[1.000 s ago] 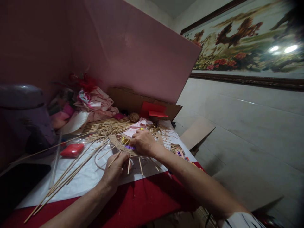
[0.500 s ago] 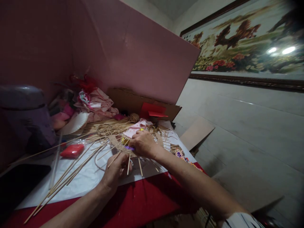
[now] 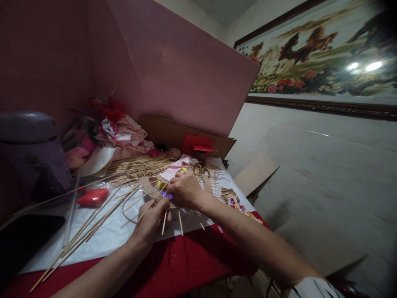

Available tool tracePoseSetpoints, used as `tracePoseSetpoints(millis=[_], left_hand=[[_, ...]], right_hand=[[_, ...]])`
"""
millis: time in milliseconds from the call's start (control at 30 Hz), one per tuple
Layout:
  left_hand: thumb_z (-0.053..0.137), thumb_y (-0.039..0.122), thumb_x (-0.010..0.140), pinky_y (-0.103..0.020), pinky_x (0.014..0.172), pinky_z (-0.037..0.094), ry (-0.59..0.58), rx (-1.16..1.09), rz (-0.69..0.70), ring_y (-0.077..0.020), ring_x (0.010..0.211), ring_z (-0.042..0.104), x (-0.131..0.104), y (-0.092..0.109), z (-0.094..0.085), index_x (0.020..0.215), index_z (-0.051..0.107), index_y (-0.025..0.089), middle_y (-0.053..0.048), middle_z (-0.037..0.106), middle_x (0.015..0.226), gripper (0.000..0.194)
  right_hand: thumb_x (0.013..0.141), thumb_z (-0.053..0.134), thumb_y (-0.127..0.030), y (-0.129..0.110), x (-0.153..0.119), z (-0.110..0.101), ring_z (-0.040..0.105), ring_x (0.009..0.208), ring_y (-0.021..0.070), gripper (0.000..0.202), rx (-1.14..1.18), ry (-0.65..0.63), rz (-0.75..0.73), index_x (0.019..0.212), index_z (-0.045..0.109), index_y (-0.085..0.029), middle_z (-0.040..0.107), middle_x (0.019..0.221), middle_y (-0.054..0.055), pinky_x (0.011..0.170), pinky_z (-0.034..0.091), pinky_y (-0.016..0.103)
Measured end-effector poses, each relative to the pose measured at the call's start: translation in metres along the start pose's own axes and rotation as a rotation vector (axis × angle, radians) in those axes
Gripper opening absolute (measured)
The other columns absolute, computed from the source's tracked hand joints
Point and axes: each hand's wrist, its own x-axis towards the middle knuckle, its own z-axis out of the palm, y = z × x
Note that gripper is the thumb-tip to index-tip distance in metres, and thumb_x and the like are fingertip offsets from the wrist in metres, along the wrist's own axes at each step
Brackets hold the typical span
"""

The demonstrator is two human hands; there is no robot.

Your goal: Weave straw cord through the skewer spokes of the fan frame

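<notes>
A ring of woven twine (image 3: 149, 188) with thin wooden sticks poking outward lies between my hands. My left hand (image 3: 151, 217) grips its near left edge, fingers curled round the rim and partly hidden beneath it. My right hand (image 3: 186, 189) is closed over the ring's middle, fingertips at a small purple piece (image 3: 167, 194). Yellow bits (image 3: 161, 185) show inside the ring, left of my right fingers. Pink dotted cloth (image 3: 174, 167) lies just beyond my right hand.
Loose sticks (image 3: 93, 223) cross the white sheet (image 3: 105, 244) on the left, near a red packet (image 3: 93, 197). A dark flat object (image 3: 31, 236) and a purple container (image 3: 34, 157) stand farther left. Brown cardboard (image 3: 164, 128) is behind; patterned cloth (image 3: 242, 209) lies right.
The ring has tilted a little, and its near sticks have shifted slightly left and down. More of the purple piece shows at my right fingertips. Both hands keep nearly the same place.
</notes>
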Motion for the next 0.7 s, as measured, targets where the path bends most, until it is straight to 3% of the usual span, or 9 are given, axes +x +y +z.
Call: tracePoseSetpoints(millis=[500,700], left_hand=[[0.054,0.045,0.073,-0.021,0.036,0.019,-0.012,-0.013,0.006,-0.0073,0.032,0.032,-0.0019,-0.0011,-0.0022,0.039,0.051,0.016,0.002,0.038,0.034,0.045],[0.056,0.052,0.071,-0.021,0.037,0.021,-0.037,-0.116,0.005,-0.0079,0.034,0.035,-0.0009,-0.0047,-0.0041,0.046,0.052,0.016,0.0,0.047,0.039,0.045]], right_hand=[[0.075,0.058,-0.022,0.0004,0.002,0.0008,0.055,0.077,0.0213,0.009,-0.037,0.017,-0.013,0.074,0.067,-0.023,0.068,0.078,0.003,0.06,0.034,0.031],[0.075,0.059,-0.022,0.0015,0.0029,0.0037,0.055,0.076,0.0211,0.009,-0.052,0.026,-0.012,0.073,0.067,-0.022,0.068,0.079,0.003,0.062,0.035,0.031]])
